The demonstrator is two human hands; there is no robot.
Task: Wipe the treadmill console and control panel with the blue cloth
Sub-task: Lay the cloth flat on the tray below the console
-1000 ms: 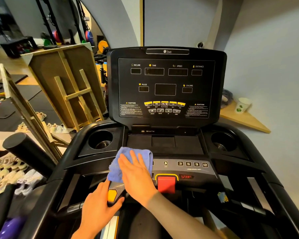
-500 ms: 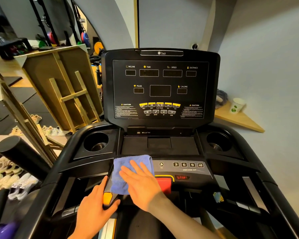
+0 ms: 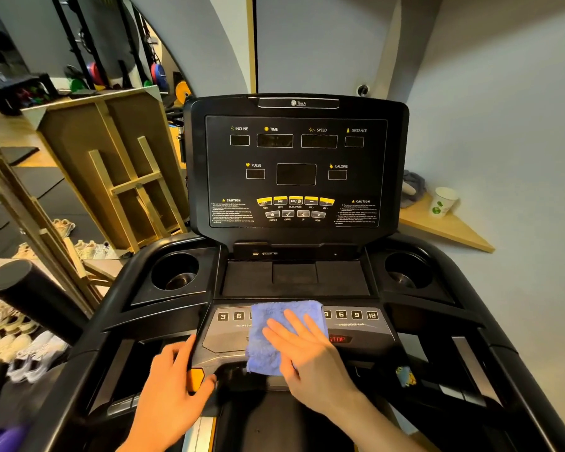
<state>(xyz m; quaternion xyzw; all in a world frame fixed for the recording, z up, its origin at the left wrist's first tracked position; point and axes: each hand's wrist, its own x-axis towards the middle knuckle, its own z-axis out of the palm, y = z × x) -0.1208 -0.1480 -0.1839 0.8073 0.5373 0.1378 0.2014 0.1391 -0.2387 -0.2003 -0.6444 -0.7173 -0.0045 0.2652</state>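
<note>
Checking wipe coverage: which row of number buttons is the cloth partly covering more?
The left row: only 3 and 6 show beside the blue cloth. The right row still shows 6, 9, 12.

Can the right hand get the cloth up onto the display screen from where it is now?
Probably yes: the right hand lies flat on the blue cloth on the control panel, and nothing stands between it and the display screen.
</note>
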